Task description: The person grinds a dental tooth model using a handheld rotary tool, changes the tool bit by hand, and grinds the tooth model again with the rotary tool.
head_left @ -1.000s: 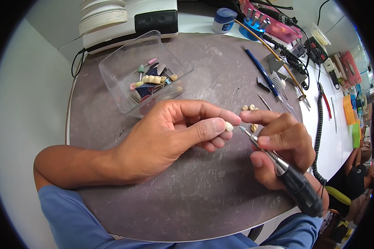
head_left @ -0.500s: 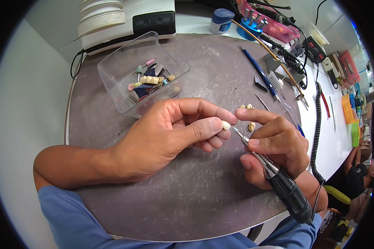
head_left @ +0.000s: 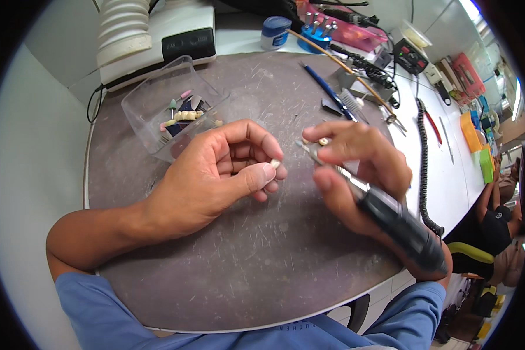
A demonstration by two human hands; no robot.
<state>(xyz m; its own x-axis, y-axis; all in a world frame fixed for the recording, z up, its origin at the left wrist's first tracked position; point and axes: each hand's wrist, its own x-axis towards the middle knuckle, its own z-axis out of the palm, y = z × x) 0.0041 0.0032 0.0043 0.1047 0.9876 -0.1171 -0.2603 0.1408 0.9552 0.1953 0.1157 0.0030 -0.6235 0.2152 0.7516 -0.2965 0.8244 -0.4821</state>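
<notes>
Between the thumb and fingers of my left hand [head_left: 207, 175] is a small whitish dental crown [head_left: 275, 164], mostly covered by the fingertips. My right hand [head_left: 367, 160] is closed around a black and silver rotary handpiece [head_left: 394, 224], partly smeared by motion. Its pale pointed bur [head_left: 300, 144] stands a short way right of the crown, without contact. Just behind the bur, a small cream tooth piece [head_left: 324, 142] lies on the grey worktop [head_left: 262, 262], partly hidden by my right fingers.
A clear plastic box [head_left: 140, 111] holding burs and a row of tooth-shaped pieces stands beyond my left hand. Far right lie a blue pen-like tool [head_left: 324, 84], a brush [head_left: 352, 100] and a coiled black cord [head_left: 423, 157]. Another person [head_left: 496, 239] sits at the right edge.
The bur has moved away from the crown, and my right hand has swung back with the handpiece. My left hand keeps its pinch. The whole view has shifted, so the table appears farther left.
</notes>
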